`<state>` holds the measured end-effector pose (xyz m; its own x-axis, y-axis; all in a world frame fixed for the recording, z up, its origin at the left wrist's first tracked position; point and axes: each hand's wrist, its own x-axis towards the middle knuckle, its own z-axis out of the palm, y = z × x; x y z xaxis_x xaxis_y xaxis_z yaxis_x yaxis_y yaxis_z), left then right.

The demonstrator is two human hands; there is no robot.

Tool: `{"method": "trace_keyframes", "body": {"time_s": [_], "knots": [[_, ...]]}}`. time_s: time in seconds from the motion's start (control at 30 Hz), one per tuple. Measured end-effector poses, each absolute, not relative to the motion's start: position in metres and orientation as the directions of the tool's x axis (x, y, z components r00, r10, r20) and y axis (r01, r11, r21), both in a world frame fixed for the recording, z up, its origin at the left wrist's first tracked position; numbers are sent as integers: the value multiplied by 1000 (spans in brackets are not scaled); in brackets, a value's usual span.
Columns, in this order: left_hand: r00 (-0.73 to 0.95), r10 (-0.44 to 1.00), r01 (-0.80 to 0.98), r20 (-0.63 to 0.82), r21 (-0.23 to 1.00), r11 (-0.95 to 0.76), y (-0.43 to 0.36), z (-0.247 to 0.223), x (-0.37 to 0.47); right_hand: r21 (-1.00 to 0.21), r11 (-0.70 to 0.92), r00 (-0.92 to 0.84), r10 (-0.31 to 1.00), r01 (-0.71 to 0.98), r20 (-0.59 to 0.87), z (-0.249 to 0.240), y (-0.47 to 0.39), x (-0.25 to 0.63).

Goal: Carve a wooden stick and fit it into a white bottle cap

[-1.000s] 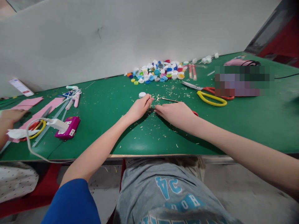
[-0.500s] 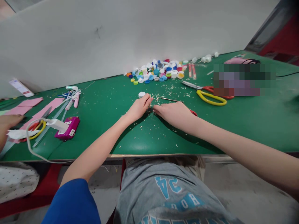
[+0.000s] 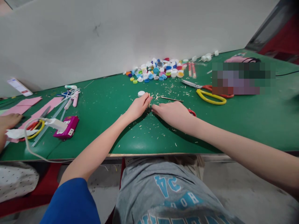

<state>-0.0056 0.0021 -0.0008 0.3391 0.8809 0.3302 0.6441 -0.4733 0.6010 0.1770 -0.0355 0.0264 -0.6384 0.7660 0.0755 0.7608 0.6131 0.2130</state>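
My left hand (image 3: pixel 138 106) is closed on a thin wooden stick (image 3: pixel 149 101), held upright near the middle of the green table (image 3: pixel 93 124). Close beside it on the right, my right hand (image 3: pixel 174 114) has its fingers curled, palm down; a red handle (image 3: pixel 192 112) shows past its far side, and what its fingertips grip is too small to make out. Pale wood shavings lie scattered around both hands. A white cap (image 3: pixel 141 93) sits just beyond my left hand. Behind my right hand lies a thin metal rod (image 3: pixel 171 99).
Many coloured bottle caps (image 3: pixel 156 71) are heaped by the wall. Yellow-and-red-handled scissors (image 3: pixel 211 96) lie at the right. On the left are a magenta power adapter (image 3: pixel 70 127), its white cable, glue guns, pink paper (image 3: pixel 28 101) and another person's hand (image 3: pixel 10 120).
The view has shifted slightly. My hands remain close together, with my right fingertips slightly nearer the stick.
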Motion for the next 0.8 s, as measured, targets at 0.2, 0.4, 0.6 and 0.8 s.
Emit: {"method": "trace_keyframes", "body": {"time_s": [0.2, 0.4, 0.6, 0.8], "knots": [[347, 874, 643, 342, 591, -487, 3, -3, -6, 187, 594, -609, 793, 782, 27, 33, -39, 177], [349, 870, 649, 349, 579, -493, 3, -3, -6, 152, 585, -592, 806, 796, 2, 39, -40, 181], [343, 876, 658, 339, 578, -482, 2, -2, -6, 82, 580, -585, 808, 810, 62, 30, -30, 195], [348, 875, 642, 337, 594, -485, 3, -3, -6, 98, 604, -612, 784, 791, 105, 29, -32, 191]]}}
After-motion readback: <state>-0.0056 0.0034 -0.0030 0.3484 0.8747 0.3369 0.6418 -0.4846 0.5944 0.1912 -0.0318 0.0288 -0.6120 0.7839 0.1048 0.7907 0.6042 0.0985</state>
